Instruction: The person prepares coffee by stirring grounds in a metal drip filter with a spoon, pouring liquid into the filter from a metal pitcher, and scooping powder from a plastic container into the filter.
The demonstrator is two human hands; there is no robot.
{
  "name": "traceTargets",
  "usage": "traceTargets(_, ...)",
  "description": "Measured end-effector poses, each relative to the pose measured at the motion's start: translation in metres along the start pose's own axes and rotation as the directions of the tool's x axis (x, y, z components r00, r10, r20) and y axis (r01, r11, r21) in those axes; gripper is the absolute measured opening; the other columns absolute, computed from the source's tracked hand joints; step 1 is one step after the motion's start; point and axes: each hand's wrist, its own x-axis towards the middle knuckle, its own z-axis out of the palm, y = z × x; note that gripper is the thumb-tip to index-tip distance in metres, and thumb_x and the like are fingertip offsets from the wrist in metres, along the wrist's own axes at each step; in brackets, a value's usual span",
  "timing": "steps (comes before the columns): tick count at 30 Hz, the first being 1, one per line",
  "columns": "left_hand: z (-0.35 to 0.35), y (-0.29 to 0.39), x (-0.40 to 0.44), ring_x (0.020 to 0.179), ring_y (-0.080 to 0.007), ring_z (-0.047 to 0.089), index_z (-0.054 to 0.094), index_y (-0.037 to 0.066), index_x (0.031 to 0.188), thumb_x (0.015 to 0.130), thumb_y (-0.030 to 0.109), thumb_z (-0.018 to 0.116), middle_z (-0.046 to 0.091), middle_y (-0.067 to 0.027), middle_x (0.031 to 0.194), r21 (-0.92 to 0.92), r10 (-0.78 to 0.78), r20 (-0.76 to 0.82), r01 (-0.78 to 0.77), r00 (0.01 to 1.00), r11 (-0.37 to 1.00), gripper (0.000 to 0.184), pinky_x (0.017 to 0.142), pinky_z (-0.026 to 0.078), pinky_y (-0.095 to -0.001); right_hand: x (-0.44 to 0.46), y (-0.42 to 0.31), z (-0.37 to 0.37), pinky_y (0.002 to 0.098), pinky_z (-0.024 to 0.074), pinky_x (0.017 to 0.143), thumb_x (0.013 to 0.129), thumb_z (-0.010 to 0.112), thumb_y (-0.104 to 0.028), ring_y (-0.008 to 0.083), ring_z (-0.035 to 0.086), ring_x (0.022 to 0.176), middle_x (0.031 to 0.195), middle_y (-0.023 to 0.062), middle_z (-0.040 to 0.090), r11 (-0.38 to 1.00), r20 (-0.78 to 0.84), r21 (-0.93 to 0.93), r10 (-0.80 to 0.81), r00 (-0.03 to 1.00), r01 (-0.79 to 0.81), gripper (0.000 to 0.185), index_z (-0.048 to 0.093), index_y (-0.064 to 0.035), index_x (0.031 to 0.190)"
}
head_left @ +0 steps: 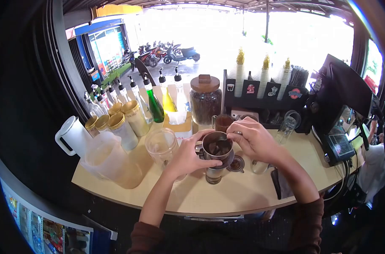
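Note:
My left hand (188,154) is closed around the side of a metal drip coffee filter (229,147), its thumb across the front. Dark contents, apparently coffee, show inside the cup. The filter sits over a small drinking glass (213,176) on the counter. At the filter's right rim, my right hand (254,139) pinches what looks like a thin metal spoon; most of it is hidden by the fingers and the cup. A small round metal piece (235,163) lies just right of the glass.
Left on the counter (192,199) stand a frosted pitcher (101,154), a white jug (74,135), gold-lidded jars (122,127) and pump bottles (154,101). Behind are a wooden-lidded bean jar (206,101) and a cup rack (264,93). A black-handled tool (276,184) and a monitor (343,86) are right.

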Motion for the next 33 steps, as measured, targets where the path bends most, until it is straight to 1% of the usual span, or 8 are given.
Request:
traceTargets(3,0.000,-0.003,0.001,0.108,-0.0190,0.061,0.053,0.005,0.127,0.056,0.027,0.089,0.063,-0.0088,0.114,0.013,0.004,0.022,-0.005,1.000,1.000,0.082,0.098,0.044,-0.0343,0.000,0.002,0.001,0.0386,0.0448,0.076,0.087,0.060,-0.011,0.0303,0.059,0.081,0.084,0.0121,0.061,0.995,0.012,-0.095,-0.029,0.999,0.030,0.010,0.060,-0.0018,0.092)
traceTargets(6,0.002,-0.006,0.001,0.104,-0.0215,0.064,0.052,0.003,0.127,0.058,0.028,0.087,0.065,-0.0134,0.112,0.006,0.056,-0.007,-0.056,0.998,0.998,0.082,0.095,0.047,-0.0342,-0.003,-0.001,0.002,0.0382,0.0444,0.075,0.087,0.061,-0.011,0.0293,0.058,0.078,0.083,0.0101,0.061,1.000,0.035,0.010,0.020,0.999,-0.021,0.009,0.060,-0.0028,0.091)
traceTargets(8,0.002,-0.009,0.001,0.104,-0.0219,0.064,0.052,0.004,0.128,0.057,0.028,0.087,0.066,-0.0134,0.112,0.029,0.077,-0.012,-0.077,0.997,0.997,0.082,0.094,0.047,-0.0348,-0.003,0.005,0.003,0.0382,0.0444,0.074,0.087,0.061,-0.011,0.0286,0.058,0.077,0.083,0.0081,0.061,0.982,-0.045,-0.163,-0.106,0.993,0.097,0.009,0.059,-0.0039,0.091)
traceTargets(12,0.002,-0.008,0.001,0.103,-0.0223,0.064,0.052,0.005,0.127,0.057,0.028,0.087,0.066,-0.0132,0.111,-0.003,0.046,0.003,-0.046,0.999,0.999,0.082,0.094,0.047,-0.0350,-0.005,-0.004,0.005,0.0369,0.0435,0.074,0.084,0.063,-0.010,0.0265,0.058,0.078,0.082,0.0068,0.061,0.992,-0.004,-0.066,-0.111,0.994,0.111,0.009,0.058,-0.0065,0.091)
traceTargets(14,0.003,-0.011,0.002,0.102,-0.0226,0.064,0.052,0.006,0.127,0.057,0.028,0.087,0.066,-0.0130,0.110,0.018,0.095,-0.017,-0.095,0.995,0.995,0.081,0.093,0.048,-0.0351,-0.007,-0.006,0.002,0.0352,0.0422,0.074,0.082,0.065,-0.010,0.0232,0.059,0.078,0.081,0.0058,0.060,0.962,-0.024,-0.224,-0.167,0.986,0.158,0.013,0.057,-0.0076,0.091)
traceTargets(17,0.002,-0.008,0.001,0.102,-0.0228,0.065,0.052,0.006,0.126,0.057,0.029,0.088,0.067,-0.0127,0.110,0.026,0.056,-0.006,-0.056,0.998,0.998,0.081,0.093,0.048,-0.0353,-0.007,-0.003,0.013,0.0342,0.0410,0.074,0.081,0.066,-0.009,0.0210,0.059,0.078,0.080,0.0046,0.059,0.958,-0.043,-0.240,-0.172,0.984,0.157,0.014,0.056,-0.0079,0.091)
traceTargets(24,0.001,-0.009,0.002,0.101,-0.0227,0.065,0.052,0.005,0.126,0.057,0.029,0.088,0.067,-0.0129,0.109,0.038,0.094,-0.009,-0.094,0.996,0.995,0.081,0.093,0.048,-0.0350,-0.012,-0.001,0.011,0.0340,0.0417,0.073,0.081,0.065,-0.008,0.0217,0.060,0.080,0.081,0.0048,0.060,0.957,-0.070,-0.259,-0.152,0.986,0.129,0.015,0.056,-0.0068,0.093)
traceTargets(33,0.003,-0.009,-0.002,0.103,-0.0208,0.063,0.052,0.003,0.124,0.058,0.027,0.087,0.066,-0.0125,0.109,0.049,0.015,-0.004,-0.014,1.000,0.999,0.079,0.095,0.046,-0.0333,-0.022,-0.003,0.010,0.0360,0.0453,0.072,0.082,0.064,-0.006,0.0260,0.060,0.079,0.087,0.0073,0.063,0.994,-0.072,-0.105,-0.027,0.997,0.019,0.010,0.061,-0.0038,0.092)
